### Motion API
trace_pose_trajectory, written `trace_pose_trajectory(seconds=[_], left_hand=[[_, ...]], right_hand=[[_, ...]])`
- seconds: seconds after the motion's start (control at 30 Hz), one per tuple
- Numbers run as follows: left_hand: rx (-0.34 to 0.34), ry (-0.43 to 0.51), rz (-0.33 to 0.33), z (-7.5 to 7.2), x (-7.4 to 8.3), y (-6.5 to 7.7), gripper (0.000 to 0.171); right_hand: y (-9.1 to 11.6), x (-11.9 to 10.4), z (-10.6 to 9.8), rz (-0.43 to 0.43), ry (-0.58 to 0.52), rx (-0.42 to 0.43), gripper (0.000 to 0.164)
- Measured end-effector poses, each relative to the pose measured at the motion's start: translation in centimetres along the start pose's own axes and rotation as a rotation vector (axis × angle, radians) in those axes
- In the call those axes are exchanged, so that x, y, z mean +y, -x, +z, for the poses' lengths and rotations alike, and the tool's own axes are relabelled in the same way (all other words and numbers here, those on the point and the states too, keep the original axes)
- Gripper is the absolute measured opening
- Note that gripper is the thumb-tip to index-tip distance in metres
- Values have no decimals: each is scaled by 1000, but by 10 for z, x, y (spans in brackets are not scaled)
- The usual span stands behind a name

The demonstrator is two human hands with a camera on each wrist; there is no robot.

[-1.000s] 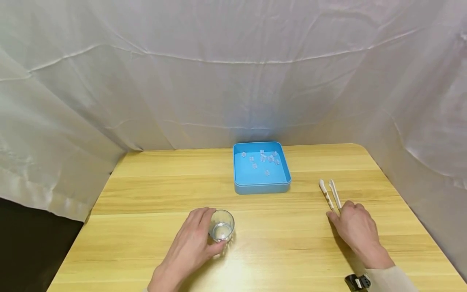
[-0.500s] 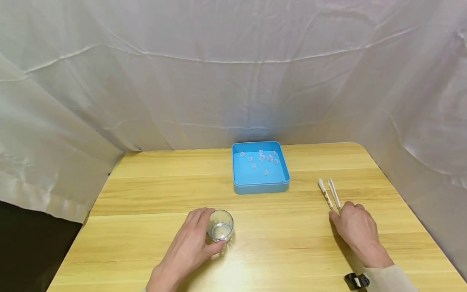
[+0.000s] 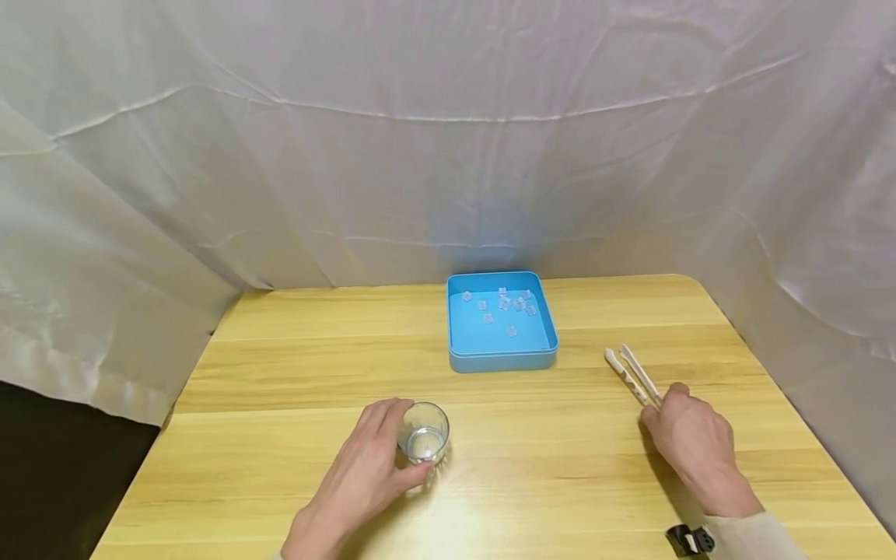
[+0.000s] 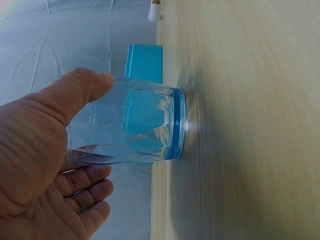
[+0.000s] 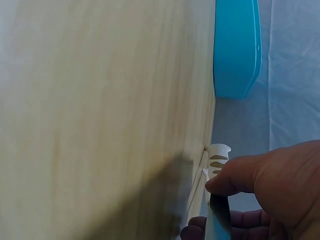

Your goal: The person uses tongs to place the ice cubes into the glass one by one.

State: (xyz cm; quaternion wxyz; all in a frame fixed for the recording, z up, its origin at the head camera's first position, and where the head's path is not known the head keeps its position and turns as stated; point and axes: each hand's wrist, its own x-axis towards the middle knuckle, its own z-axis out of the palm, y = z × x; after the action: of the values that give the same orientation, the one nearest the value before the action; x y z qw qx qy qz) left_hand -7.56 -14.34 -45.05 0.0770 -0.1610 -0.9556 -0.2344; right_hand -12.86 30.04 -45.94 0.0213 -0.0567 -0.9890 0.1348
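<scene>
My left hand (image 3: 360, 459) holds a clear drinking glass (image 3: 428, 442) upright on the table, thumb on one side and fingers on the other. In the left wrist view the thumb presses the side of the glass (image 4: 120, 117) near its rim, while several fingers curl loosely beyond it. On the right, my right hand (image 3: 693, 435) grips a pair of tongs (image 3: 640, 372) between thumb and fingers. Their white slotted tips point away from me, slightly apart, with nothing between them. The right wrist view shows the thumb on the tongs (image 5: 218, 150); the palm hides their rear end.
A shallow blue square tray (image 3: 502, 362) stands at the table's back middle, with several small clear cubes scattered inside. Pale curtains (image 3: 448, 179) hang behind and beside the wooden table (image 3: 301, 373). A black strap device (image 3: 689, 540) sits at my right wrist.
My right hand has shifted slightly to the right, and the tips of the tongs have swung a little to the left. The left hand and the glass stay where they were.
</scene>
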Motion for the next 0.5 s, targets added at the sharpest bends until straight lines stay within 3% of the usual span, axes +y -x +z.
trace_pose_trajectory(seconds=[0.2, 0.5], left_hand=[[-8, 20, -14, 0, 0, 0, 85], [-17, 31, -30, -1, 1, 0, 87]], right_hand=[[1, 1, 0, -5, -22, 24, 25], [0, 2, 7, -48, -56, 204, 24]])
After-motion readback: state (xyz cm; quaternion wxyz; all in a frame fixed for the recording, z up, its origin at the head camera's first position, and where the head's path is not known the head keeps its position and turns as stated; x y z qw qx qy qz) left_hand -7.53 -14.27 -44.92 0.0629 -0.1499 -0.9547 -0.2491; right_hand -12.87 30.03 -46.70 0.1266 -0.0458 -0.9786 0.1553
